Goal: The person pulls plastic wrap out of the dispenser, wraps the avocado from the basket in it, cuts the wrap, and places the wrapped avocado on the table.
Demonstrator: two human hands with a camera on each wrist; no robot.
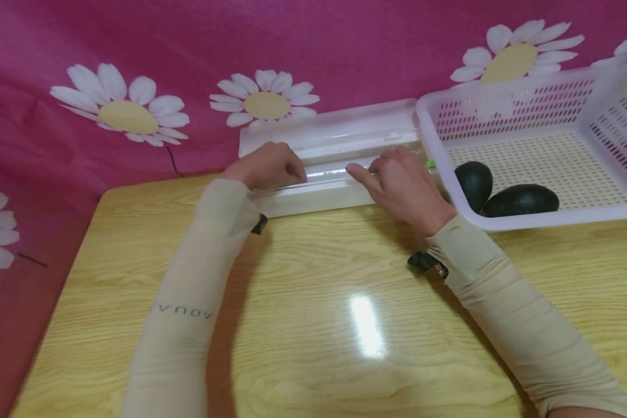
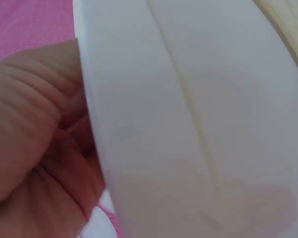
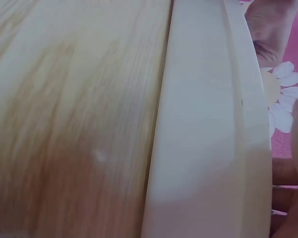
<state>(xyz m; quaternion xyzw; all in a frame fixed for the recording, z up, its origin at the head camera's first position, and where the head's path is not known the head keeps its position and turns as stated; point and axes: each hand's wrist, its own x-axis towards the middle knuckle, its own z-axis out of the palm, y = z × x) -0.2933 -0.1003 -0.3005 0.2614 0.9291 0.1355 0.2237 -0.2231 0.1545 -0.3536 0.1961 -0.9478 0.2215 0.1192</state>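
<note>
A long white cling film dispenser (image 1: pixel 319 199) lies along the back of the table, its lid (image 1: pixel 334 130) raised against the cloth. Shiny clear film (image 1: pixel 326 173) shows inside it, between the two hands. My left hand (image 1: pixel 270 165) reaches over the left part of the dispenser, fingers bent down into it. At the right part is my right hand (image 1: pixel 404 183), thumb stretched toward the left and the other fingers bent over the inside. The dispenser's front wall (image 2: pixel 188 124) hides the left fingertips in the left wrist view. Whether either hand pinches the film is hidden.
A white plastic basket (image 1: pixel 564 219) stands right of the dispenser, close to the right hand. Two dark, smooth, oval vegetables (image 1: pixel 522 200) lie in it. A bit of green (image 1: pixel 431 165) shows beside its left wall. Pink flowered cloth (image 1: pixel 345 46) hangs behind the wooden table (image 1: pixel 313 278).
</note>
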